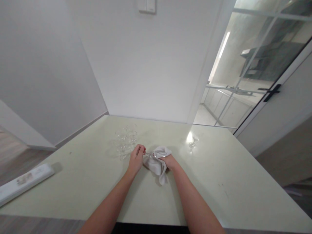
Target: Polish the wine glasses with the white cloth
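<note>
My left hand (136,158) is closed in a pinch on one end of a clear glass (150,155), which is mostly hidden by a cloth. Wrapped round its other end is a light grey-white cloth (156,164), bunched up in my right hand (168,161), whose fingers are partly covered by the folds. Both hands are close together just above the table. Several clear glasses (125,139) stand in a cluster beyond my left hand. To the right, a single small clear glass (192,144) stands apart beside a bright reflection.
The pale table (207,195) reaches to a white wall (151,71) at the back. A long white box (26,182) lies along its left edge. At the right is a glass-paned door (234,81) with a black handle (271,93).
</note>
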Demonstrator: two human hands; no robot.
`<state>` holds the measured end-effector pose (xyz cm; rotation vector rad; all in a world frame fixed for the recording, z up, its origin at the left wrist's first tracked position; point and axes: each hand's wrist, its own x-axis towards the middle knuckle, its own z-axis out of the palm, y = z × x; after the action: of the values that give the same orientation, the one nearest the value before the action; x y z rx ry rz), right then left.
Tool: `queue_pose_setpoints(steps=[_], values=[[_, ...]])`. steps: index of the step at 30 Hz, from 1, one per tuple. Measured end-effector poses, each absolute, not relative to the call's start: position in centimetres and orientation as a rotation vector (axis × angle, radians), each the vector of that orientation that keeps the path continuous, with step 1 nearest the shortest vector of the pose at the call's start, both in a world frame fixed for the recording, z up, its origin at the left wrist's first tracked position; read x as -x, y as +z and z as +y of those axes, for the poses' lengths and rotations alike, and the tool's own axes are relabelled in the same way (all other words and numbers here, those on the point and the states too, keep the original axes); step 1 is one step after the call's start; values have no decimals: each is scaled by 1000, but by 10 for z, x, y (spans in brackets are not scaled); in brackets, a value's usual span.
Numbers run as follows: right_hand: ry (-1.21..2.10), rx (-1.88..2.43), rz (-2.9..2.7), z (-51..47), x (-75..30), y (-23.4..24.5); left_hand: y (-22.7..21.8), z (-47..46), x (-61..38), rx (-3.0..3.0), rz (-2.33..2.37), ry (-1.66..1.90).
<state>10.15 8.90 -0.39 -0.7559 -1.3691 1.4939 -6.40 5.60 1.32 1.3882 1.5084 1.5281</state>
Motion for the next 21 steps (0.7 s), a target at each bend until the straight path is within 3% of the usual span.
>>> queue_pose_setpoints(steps=[21], values=[[1576,726,-1389,90,-101,-7,12,55,62,-1342,1420,1479]])
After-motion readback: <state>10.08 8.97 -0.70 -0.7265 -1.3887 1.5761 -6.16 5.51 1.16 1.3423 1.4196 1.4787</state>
